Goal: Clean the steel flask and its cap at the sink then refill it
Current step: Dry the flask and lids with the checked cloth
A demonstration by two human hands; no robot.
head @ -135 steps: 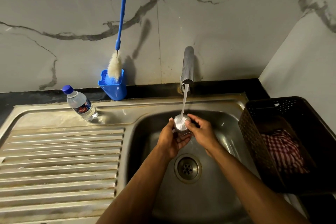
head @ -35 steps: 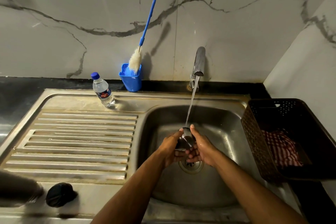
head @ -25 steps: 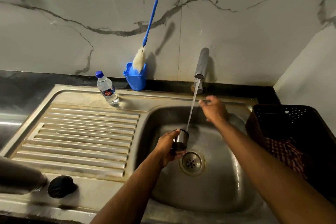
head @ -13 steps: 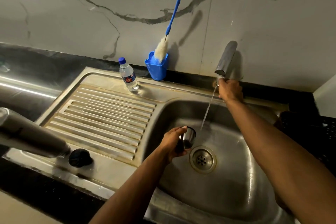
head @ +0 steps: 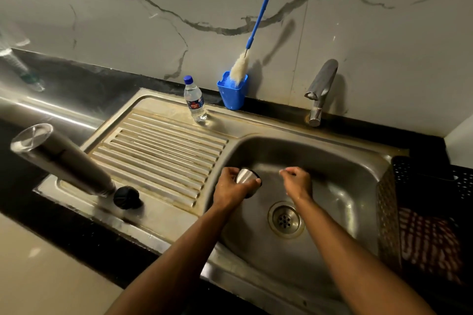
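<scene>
Left hand (head: 231,186) grips cap (head: 246,177); right hand (head: 297,181) curled, empty.

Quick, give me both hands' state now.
Left hand: grips the steel cap.
Right hand: fingers curled, holding nothing.

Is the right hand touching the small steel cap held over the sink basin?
Apart. The head view shows bare basin between the right hand and the steel cap, which the left hand grips alone.

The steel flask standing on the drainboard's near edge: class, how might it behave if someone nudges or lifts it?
The flask is tall and narrow, so it could tip if nudged. Its smooth steel is probably slippery to wet hands. If it fell onto the ribbed drainboard, its round body might roll.
</scene>
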